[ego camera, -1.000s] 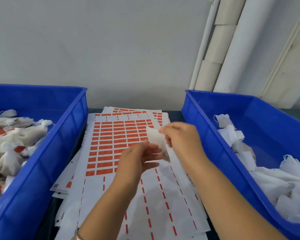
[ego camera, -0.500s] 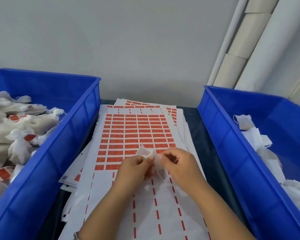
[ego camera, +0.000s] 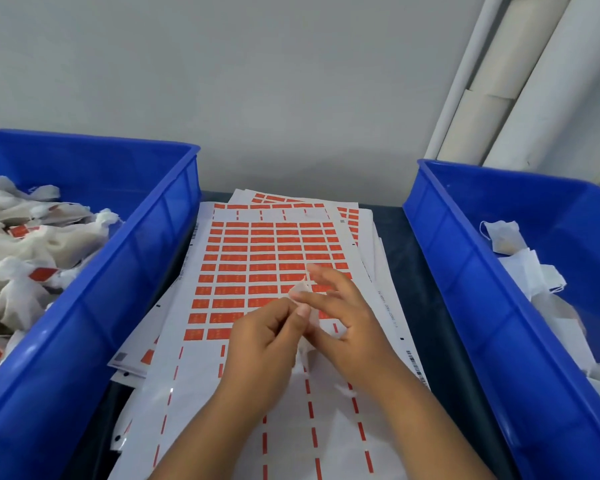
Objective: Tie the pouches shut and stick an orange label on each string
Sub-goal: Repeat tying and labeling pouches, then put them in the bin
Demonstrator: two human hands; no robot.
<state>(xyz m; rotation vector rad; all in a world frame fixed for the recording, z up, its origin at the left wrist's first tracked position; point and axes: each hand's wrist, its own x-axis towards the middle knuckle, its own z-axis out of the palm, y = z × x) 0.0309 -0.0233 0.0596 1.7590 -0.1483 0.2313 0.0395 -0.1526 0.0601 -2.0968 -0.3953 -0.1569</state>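
Your left hand (ego camera: 267,336) and right hand (ego camera: 343,320) pinch one white pouch (ego camera: 300,292) together; thin fabric may slip before the knot tightens.

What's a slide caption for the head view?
Both hands pinch a white pouch over orange label sheets.

Orange rectangles in tight rows and columns fill the white label sheet (ego camera: 274,258), and lower down only thin orange dashes run in lines on bare white backing. Both bins are bright blue: the left bin (ego camera: 94,306) heaped with off-white pouches (ego camera: 32,244) flashing orange tags, the right bin (ego camera: 471,289) with plain white pouches (ego camera: 520,258). Pale grey wall (ego camera: 257,81) behind.
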